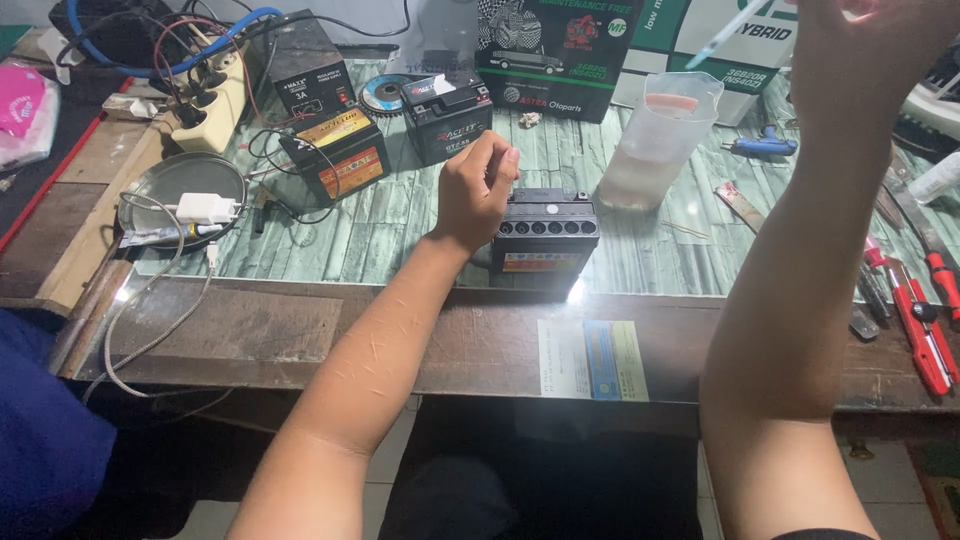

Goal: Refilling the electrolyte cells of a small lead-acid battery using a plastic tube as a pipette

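A small black battery (545, 238) with a row of open filler holes on top stands near the front of the glass-topped table (400, 240). My left hand (475, 190) rests in a loose fist against the battery's left top edge. My right hand (865, 45) is raised high at the top right, fingers closed on a thin clear tube (725, 32) that slants up and out of the picture. Just behind the battery stands a clear plastic jug (660, 140) holding liquid.
Two more black batteries (445, 115) (335, 152) and a charger box (305, 70) sit at the back left, with a power strip (215, 100) and cables. A metal dish (165, 185) holds a white plug. Red-handled tools (925, 320) lie at the right. Cartons (555, 50) stand behind.
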